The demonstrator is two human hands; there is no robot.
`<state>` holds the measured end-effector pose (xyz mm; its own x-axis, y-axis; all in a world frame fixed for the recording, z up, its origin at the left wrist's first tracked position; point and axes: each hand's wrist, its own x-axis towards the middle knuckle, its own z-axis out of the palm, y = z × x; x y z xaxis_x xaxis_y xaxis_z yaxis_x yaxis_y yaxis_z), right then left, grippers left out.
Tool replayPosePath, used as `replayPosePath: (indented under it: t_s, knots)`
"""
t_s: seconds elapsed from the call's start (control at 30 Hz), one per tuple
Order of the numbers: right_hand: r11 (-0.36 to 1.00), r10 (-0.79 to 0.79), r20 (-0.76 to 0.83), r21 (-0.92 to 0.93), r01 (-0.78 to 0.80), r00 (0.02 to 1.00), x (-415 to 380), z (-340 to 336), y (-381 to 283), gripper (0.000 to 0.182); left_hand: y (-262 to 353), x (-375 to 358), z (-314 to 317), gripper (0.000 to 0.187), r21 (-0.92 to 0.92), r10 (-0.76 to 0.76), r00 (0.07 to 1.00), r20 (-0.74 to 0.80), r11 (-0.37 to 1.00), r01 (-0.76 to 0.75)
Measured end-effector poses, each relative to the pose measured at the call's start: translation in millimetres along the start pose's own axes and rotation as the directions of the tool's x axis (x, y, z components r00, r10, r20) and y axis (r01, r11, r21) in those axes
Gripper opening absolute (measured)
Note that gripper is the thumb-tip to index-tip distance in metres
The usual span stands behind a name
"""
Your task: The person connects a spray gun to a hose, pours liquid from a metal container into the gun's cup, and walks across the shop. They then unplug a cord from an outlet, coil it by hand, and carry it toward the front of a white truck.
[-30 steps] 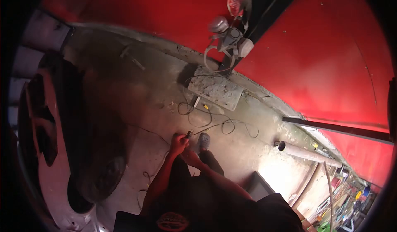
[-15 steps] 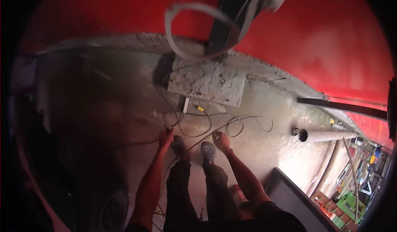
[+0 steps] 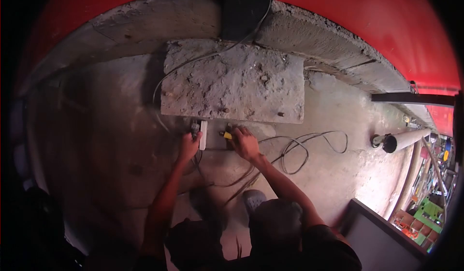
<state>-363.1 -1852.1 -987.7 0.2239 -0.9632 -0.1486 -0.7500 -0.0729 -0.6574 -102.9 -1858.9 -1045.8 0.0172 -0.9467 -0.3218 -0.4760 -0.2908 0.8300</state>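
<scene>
My left hand (image 3: 190, 145) is closed around a small dark plug-like piece (image 3: 195, 128), right beside a white strip (image 3: 203, 135) on the floor. A cable runs down from that hand. My right hand (image 3: 245, 141) has its fingers closed on a small yellow piece (image 3: 226, 135), whose far end looks dark. Both hands are just in front of a rough concrete block (image 3: 232, 85). A thin dark cable (image 3: 307, 150) lies in loops to the right of my right hand, and another cable (image 3: 193, 60) crosses the block.
A black post (image 3: 246, 10) rises behind the block against a red wall (image 3: 362, 24). On the right are a grey pipe (image 3: 408, 139), a dark horizontal bar (image 3: 415, 98), a framed panel (image 3: 382, 232) and green and orange crates (image 3: 429, 210).
The view has come lower and closer to the block. Both hands have reached forward to it; my right hand has taken hold of the yellow piece that lay on the floor.
</scene>
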Motion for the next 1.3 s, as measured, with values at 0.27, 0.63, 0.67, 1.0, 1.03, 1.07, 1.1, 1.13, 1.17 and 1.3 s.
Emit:
replayPosePath:
  t_s: [0.27, 0.63, 0.67, 1.0, 1.03, 1.07, 1.1, 1.13, 1.17, 1.3]
  knots:
    - [0.967, -0.094, -0.053, 0.234, 0.104, 0.994, 12, 43, -9, 0.027, -2, -5, -3, 0.037, -0.087, -0.041, 0.998, -0.052, 0.996, 0.036]
    - [0.935, -0.067, -0.086, 0.342, 0.093, 0.994, 15, 43, -20, 0.029, -6, -11, 10, 0.034, -0.057, 0.124, 0.960, -0.250, 0.988, -0.142]
    - [0.929, -0.055, -0.072, 0.362, 0.078, 0.996, 14, 41, -20, 0.029, -7, -11, 9, 0.034, 0.006, 0.135, 0.963, -0.234, 0.991, -0.137]
    - [0.887, -0.042, -0.124, 0.452, 0.095, 0.991, 7, 48, -22, 0.025, 25, -25, 16, 0.018, -0.152, -0.075, 0.987, -0.139, 0.987, 0.053]
    - [0.891, -0.049, -0.110, 0.445, 0.093, 0.993, 6, 46, -24, 0.025, 28, -29, 16, 0.018, -0.120, -0.077, 0.988, -0.135, 0.991, 0.061]
    - [0.887, -0.038, -0.106, 0.455, 0.082, 0.994, 5, 45, -26, 0.024, 31, -32, 16, 0.018, -0.131, -0.061, 0.988, -0.144, 0.990, 0.042]
    - [0.883, -0.028, -0.105, 0.463, 0.074, 0.994, 4, 40, -29, 0.024, 35, -33, 16, 0.019, -0.144, -0.042, 0.987, -0.153, 0.989, 0.020]
    - [0.881, -0.023, -0.107, 0.468, 0.071, 0.994, 6, 35, -32, 0.024, 40, -32, 16, 0.019, -0.157, -0.019, 0.986, -0.166, 0.988, -0.008]
    - [0.874, -0.011, -0.091, 0.482, 0.054, 0.996, 4, 29, -36, 0.023, 44, -34, 14, 0.019, -0.139, -0.005, 0.987, -0.162, 0.990, -0.017]
    - [0.877, -0.088, -0.159, 0.456, 0.152, 0.983, -8, -17, -63, 0.023, 101, -60, -11, 0.022, -0.144, -0.023, 0.993, -0.116, 0.990, 0.006]
